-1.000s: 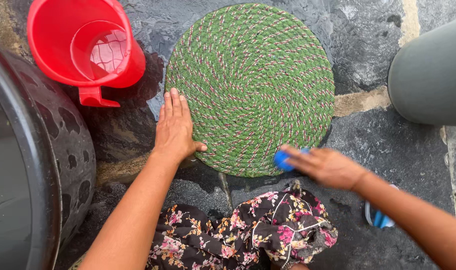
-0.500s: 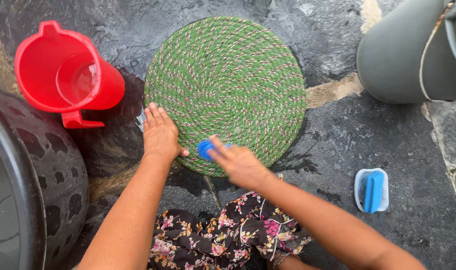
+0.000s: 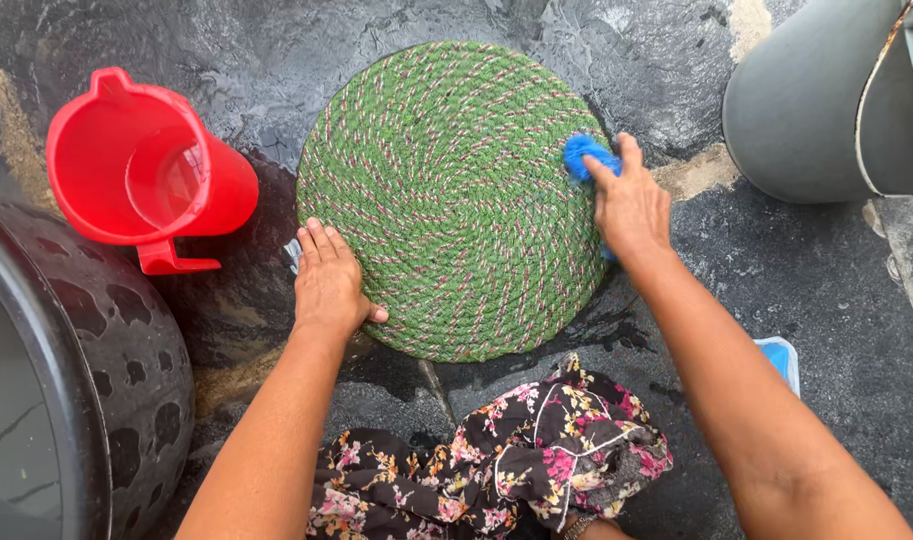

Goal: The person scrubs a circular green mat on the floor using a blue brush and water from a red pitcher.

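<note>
A round green braided mat with pink and white flecks lies flat on wet dark stone ground. My left hand presses flat on the mat's lower left edge, fingers together. My right hand grips a blue scrub brush and holds it against the mat's right edge. Most of the brush is hidden under my fingers.
A red plastic jug with water in it stands left of the mat. A large dark tub fills the lower left. A grey bucket sits at the upper right. A small blue and white object lies by my right forearm. Floral cloth covers my lap.
My right hand has carried the blue brush from the mat's near edge round to its right edge. The left hand stays pressed on the mat. The view has shifted.
</note>
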